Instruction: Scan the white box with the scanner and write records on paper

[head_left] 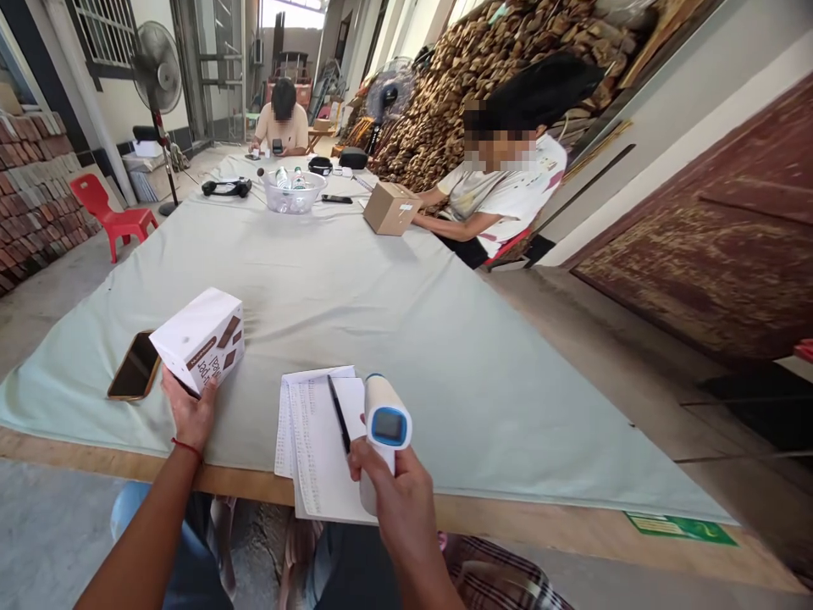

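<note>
Left hand: the left hand (189, 413), lower left of the frame, grips a white box (200, 338) from below, fingers wrapped around its near bottom corner, a red thread at the wrist.
White box: tilted, lifted off the cloth at its near end, brown squares printed on the side that faces the camera.
Right hand: the right hand (397, 496), bottom centre, is clenched around the handle of a thermometer gun (383, 428), thumb up beside its little screen.
Thermometer gun: white with a blue-framed display turned toward the camera, nose pointing away across the worktop, held just above the papers.
Papers: a stack of printed sheets (312, 445) lies at the near edge of the worktop, overhanging it a little, with a black pen (339, 413) lying on top.
Phone: a dark phone (134, 366) in a tan case lies flat, just left of the white box.
Worktop: a long worktop (356, 296) under a pale green cloth runs to the top of the frame.
Co-workers: one person, upper right, has both hands on a brown cardboard box (389, 207); another sits at the far end, upper centre.
Middle of the worktop: a clear bowl (292, 193) holding water bottles.
Surroundings: a red plastic chair (109, 213) and a standing fan (157, 80) at upper left, stacked firewood (457, 76) behind the nearer co-worker.
</note>
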{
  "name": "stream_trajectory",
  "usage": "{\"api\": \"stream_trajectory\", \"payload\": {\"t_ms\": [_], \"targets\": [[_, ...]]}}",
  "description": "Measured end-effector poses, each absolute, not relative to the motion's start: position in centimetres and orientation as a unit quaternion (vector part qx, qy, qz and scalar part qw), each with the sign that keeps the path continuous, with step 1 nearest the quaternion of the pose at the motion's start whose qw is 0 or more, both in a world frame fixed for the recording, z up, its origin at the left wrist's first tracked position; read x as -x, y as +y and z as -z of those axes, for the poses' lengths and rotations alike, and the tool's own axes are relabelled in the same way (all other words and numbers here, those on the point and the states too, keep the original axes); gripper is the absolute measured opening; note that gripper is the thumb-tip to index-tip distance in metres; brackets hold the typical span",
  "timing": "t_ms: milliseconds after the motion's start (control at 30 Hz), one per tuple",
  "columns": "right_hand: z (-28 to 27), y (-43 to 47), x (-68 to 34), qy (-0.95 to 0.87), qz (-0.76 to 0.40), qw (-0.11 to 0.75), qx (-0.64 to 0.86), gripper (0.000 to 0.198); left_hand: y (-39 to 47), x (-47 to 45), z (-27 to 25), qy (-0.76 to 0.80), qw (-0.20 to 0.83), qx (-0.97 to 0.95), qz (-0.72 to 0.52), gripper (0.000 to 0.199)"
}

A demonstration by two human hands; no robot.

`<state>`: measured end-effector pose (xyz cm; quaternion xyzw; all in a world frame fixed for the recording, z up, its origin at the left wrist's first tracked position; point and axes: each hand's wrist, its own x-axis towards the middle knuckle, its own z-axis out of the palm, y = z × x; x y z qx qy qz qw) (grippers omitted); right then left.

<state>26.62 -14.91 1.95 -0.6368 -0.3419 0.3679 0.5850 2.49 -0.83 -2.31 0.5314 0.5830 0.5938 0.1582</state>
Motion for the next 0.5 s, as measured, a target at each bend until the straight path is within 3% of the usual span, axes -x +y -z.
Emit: {"api": "stream_trajectory", "payload": {"t_ms": [167,333,433,500], "targets": [[-0.9,-13.8,-29.5,-0.379,-0.282,0.518,0.713,0.041,-1.0,-2.2,2.3,0.612,0.066,-0.551,-0.564,0.081],[2.0,-10.7,-35.0,-0.452,-0.058,0.309,0.835,0.041,-3.2,-2.8,1.9,0.616,-0.075,-0.555,-0.554,0.091],[3.0,-9.6,-37.5,-0.482,-0.02,0.223,0.847,0.041,-5.4,-4.5,1.7,0.548,-0.089,-0.63,-0.543,0.075],[3.1,-9.5,-38.4,-0.496,-0.008,0.191,0.847,0.041,-6.1,-6.3,1.8,0.498,-0.015,-0.734,-0.461,0.053]]}}
